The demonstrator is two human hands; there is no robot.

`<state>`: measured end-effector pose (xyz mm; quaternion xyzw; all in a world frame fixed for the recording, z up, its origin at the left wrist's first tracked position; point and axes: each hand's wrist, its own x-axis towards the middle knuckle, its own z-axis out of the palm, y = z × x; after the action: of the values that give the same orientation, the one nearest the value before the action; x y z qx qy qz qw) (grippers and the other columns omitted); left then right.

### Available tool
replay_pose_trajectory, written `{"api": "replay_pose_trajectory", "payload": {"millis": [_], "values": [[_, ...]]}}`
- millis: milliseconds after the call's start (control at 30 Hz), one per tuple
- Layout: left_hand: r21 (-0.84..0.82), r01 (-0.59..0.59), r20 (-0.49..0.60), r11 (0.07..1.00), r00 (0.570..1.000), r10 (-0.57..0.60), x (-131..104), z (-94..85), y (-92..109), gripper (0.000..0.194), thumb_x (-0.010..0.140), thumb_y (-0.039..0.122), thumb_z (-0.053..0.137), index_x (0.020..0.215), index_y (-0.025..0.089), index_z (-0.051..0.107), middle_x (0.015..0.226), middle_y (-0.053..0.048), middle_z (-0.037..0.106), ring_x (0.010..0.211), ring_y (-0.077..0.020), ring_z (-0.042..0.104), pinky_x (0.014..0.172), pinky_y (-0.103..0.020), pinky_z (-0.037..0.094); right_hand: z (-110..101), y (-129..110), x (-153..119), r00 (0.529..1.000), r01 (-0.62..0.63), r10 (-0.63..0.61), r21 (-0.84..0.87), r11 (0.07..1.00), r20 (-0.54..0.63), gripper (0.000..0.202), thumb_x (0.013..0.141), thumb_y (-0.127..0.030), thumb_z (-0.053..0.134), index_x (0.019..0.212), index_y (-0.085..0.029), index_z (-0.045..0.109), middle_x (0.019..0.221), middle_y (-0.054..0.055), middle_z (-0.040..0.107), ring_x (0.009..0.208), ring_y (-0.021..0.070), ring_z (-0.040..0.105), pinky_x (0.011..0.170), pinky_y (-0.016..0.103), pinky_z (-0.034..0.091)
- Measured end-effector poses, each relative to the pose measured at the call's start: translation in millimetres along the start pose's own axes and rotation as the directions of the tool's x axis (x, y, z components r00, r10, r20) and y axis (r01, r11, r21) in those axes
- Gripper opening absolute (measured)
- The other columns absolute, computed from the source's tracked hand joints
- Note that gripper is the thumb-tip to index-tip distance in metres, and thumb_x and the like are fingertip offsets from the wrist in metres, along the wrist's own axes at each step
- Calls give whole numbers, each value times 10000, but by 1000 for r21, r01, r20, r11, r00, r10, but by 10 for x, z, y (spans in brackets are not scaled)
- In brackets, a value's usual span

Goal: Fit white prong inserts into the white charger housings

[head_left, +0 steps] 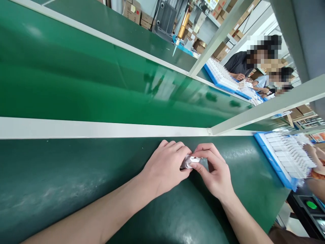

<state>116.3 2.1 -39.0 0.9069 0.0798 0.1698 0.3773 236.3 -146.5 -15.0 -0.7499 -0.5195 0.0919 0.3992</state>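
My left hand (169, 162) is wrapped round a small white box-like piece (187, 162), just above the dark green work surface (76, 189). The hand hides most of that piece. At its right end, my right hand (214, 169) pinches the whitish tip between thumb and fingers. A small dark spot and a short thin bit show at this end. What the piece is exactly, I cannot make out.
A pale metal rail (101, 128) runs behind my hands, with a slanted post (266, 105) to the right. At the right stands a blue tray (274, 162) of white parts, beside a co-worker's arm. A yellow screwdriver (184, 25) hangs beyond the green panel (76, 74); people sit farther back.
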Motion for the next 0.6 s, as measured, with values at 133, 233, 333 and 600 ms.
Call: {"api": "replay_pose_trajectory", "payload": {"millis": [133,233,333,600], "values": [[9,-2,5,1000,1000,2,11,16,-12,83,885,255,635,934,189,625,939,15,644,876,-169,573,819,-364,365,-16,-52,19,1000,5,-4,-44,999,21,68,934,-216,676,990,-254,677,1041,37,560,950,189,572,802,332,471],[0,-4,9,1000,1000,4,23,21,-12,106,887,281,628,939,190,622,940,9,644,887,-178,576,815,-362,362,-25,-94,32,999,30,-25,-115,993,47,73,933,-191,656,983,-244,661,1027,39,551,939,194,562,793,338,466],[-4,3,6,1000,1000,-3,31,15,0,107,885,285,616,935,192,628,945,8,650,888,-181,580,810,-360,364,-39,-141,43,995,78,-66,-189,979,69,88,944,-152,603,975,-232,626,1015,45,557,931,202,545,803,353,461],[52,20,45,998,999,-22,33,-62,7,139,884,317,624,917,182,626,1017,-22,673,974,-210,603,839,-359,399,-22,-246,155,969,150,-68,-347,926,237,127,977,-166,507,864,-211,543,902,37,565,867,211,522,788,360,442]]}}
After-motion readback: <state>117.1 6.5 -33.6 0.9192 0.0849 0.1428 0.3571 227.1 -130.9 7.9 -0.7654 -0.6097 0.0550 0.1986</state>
